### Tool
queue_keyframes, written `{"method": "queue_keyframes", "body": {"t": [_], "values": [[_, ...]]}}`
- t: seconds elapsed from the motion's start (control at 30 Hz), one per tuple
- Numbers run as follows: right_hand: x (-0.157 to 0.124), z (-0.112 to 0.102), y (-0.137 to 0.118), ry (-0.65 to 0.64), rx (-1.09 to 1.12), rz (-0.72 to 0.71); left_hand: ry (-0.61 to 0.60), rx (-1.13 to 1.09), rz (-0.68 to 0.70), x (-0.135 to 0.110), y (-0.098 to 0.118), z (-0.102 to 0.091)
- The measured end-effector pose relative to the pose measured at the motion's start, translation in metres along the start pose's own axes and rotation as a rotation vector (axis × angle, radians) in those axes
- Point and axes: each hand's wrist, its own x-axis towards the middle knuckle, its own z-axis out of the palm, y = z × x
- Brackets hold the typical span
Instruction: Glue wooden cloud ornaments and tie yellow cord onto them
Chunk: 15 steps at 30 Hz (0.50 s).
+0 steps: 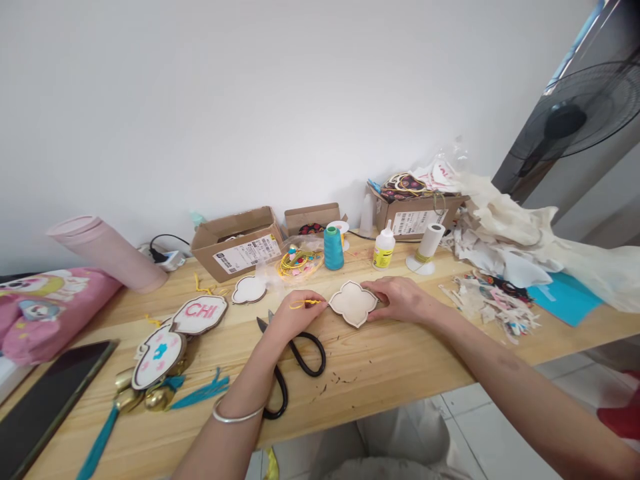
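Observation:
A pale, four-lobed plaque (353, 305) with a dark edge is held just above or on the table. My right hand (400, 298) grips its right side between thumb and fingers. At the plaque's left tip, my left hand (297, 313) is closed in a pinch on a yellow cord (306, 303), whose loop lies across the fingers. Black-handled scissors (306, 357) lie partly hidden beneath my left forearm. Behind my left hand rests another white scalloped plaque (249, 289).
Finished-looking plaques (199, 315) with teal tassels (203, 390) and brass bells lie left, near a phone (55, 407). Behind stand cardboard boxes (237, 243), a teal thread cone (333, 248), a glue bottle (384, 248) and a white roll (427, 248). Fabric scraps (500, 307) lie right.

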Motion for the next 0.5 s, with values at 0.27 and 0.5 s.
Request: {"method": "queue_keyframes", "body": {"t": [0.27, 0.5], "values": [[-0.004, -0.012, 0.006, 0.614, 0.337, 0.183, -0.125, -0.022, -0.012, -0.007, 0.007, -0.025], [0.009, -0.012, 0.022, 0.787, 0.409, 0.511, -0.329, -0.174, -0.132, -0.013, -0.002, -0.055]]}}
